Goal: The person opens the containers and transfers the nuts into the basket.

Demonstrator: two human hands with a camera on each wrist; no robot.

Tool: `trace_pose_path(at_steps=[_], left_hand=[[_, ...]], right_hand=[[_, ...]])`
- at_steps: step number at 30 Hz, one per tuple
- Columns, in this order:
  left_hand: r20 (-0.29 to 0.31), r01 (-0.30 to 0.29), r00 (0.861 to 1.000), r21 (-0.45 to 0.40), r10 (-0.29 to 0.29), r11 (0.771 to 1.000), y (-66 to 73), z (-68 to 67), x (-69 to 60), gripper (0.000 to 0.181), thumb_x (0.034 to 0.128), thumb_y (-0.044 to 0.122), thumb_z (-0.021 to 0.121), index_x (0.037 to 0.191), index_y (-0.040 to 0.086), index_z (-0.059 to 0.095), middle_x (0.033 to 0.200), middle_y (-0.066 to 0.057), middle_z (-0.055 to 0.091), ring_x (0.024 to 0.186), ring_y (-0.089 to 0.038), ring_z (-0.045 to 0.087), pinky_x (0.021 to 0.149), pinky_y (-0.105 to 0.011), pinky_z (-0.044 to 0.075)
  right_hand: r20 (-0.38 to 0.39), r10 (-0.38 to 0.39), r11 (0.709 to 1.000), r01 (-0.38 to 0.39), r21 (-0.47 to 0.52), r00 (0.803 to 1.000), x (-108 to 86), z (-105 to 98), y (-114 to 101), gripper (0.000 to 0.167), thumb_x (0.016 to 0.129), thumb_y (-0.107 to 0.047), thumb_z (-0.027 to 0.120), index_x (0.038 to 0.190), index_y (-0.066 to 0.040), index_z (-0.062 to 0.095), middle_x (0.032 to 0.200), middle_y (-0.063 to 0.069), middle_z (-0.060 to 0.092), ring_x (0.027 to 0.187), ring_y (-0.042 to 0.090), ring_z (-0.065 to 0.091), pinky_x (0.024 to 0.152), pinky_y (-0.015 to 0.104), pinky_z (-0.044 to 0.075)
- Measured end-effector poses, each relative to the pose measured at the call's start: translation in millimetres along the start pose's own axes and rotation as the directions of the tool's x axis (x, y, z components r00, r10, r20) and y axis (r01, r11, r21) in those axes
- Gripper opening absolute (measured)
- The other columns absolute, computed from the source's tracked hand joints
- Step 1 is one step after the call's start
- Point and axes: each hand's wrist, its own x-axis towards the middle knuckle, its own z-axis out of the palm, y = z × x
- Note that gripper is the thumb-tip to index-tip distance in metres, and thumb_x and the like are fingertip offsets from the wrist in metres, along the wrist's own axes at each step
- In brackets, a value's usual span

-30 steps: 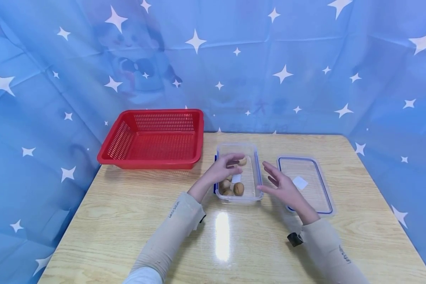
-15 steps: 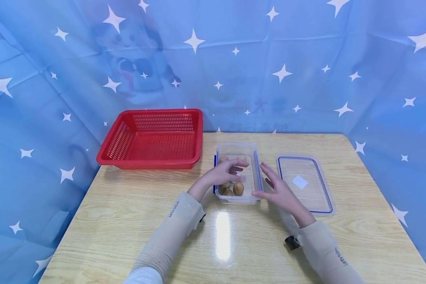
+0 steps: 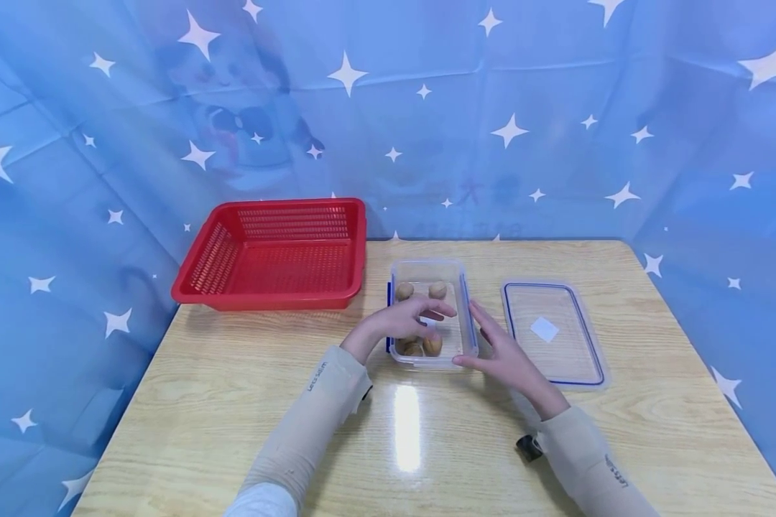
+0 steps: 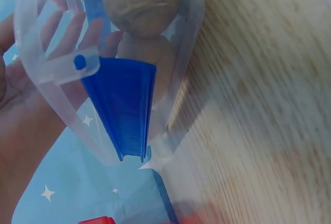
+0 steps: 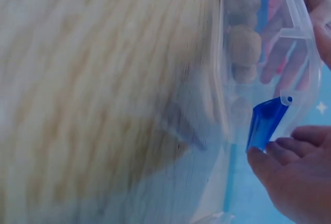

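Observation:
A clear plastic food container point(image 3: 435, 362) with blue side latches point(image 5: 266, 123) stands uncovered on the table. Several walnuts point(image 3: 432, 345) lie inside it, two near its far end and others by its near left corner. My left hand point(image 3: 401, 320) reaches over the left rim into the container. Through the clear wall in the left wrist view its fingers point(image 4: 70, 35) look extended, with nothing seen in them. My right hand point(image 3: 507, 357) is at the container's right side, thumb by the near right corner and fingers along the wall, touching near the latch.
The clear lid point(image 3: 550, 362) with a blue seal and a white square label lies flat to the right. A red slotted basket point(image 3: 268, 297) stands at the back left. Behind the wooden table point(image 3: 233, 373) hangs a blue curtain with stars.
My right hand has moved left and slightly down against the container. My left hand has drawn a little nearer, uncovering the two walnuts at the far end.

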Motion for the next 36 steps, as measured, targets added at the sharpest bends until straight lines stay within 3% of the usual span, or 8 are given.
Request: trace_pose_path(at_steps=[6,14,23,36], left_hand=[[0.057,0.058,0.997,0.039,-0.060,0.998,1.8,-1.5,1.0,0.049,0.0940,0.005,0.065,0.142,0.005,0.052,0.149,-0.013,0.051,0.142,-0.032,0.045,0.118,-0.044,0.038],[0.094,0.073,0.992,0.122,-0.085,0.990,-0.1,3.9,4.9,0.046,0.0930,0.004,0.066,0.138,0.004,0.055,0.146,-0.011,0.054,0.140,-0.032,0.048,0.118,-0.039,0.039],[0.143,0.132,0.978,0.129,-0.150,0.983,-1.2,12.9,11.6,0.044,0.0913,-0.002,0.065,0.135,0.004,0.057,0.141,-0.010,0.058,0.134,-0.029,0.054,0.112,-0.035,0.045],[0.180,0.071,0.978,0.197,-0.108,0.978,-6.4,19.6,18.4,0.036,0.0917,-0.003,0.064,0.126,0.007,0.064,0.131,-0.007,0.065,0.127,-0.022,0.058,0.109,-0.029,0.046]], right_hand=[[0.001,0.010,0.999,-0.010,-0.034,1.000,-1.7,0.7,-0.4,0.101,0.087,-0.033,0.076,0.160,-0.008,0.011,0.167,0.021,0.008,0.151,0.046,0.015,0.119,0.062,0.026],[0.001,0.032,0.995,-0.032,-0.091,0.999,-3.1,-0.4,-5.1,0.101,0.087,-0.039,0.075,0.161,-0.010,0.012,0.167,0.021,0.008,0.151,0.049,0.013,0.115,0.073,0.018],[0.006,0.052,0.994,-0.051,-0.096,0.999,-3.4,-0.9,-6.4,0.102,0.088,-0.039,0.075,0.161,-0.010,0.010,0.167,0.022,0.007,0.151,0.050,0.012,0.116,0.072,0.018],[0.000,0.047,0.993,-0.047,-0.107,0.999,-3.7,-1.3,-6.7,0.104,0.086,-0.040,0.076,0.161,-0.010,0.010,0.167,0.021,0.008,0.150,0.051,0.014,0.116,0.071,0.019]])
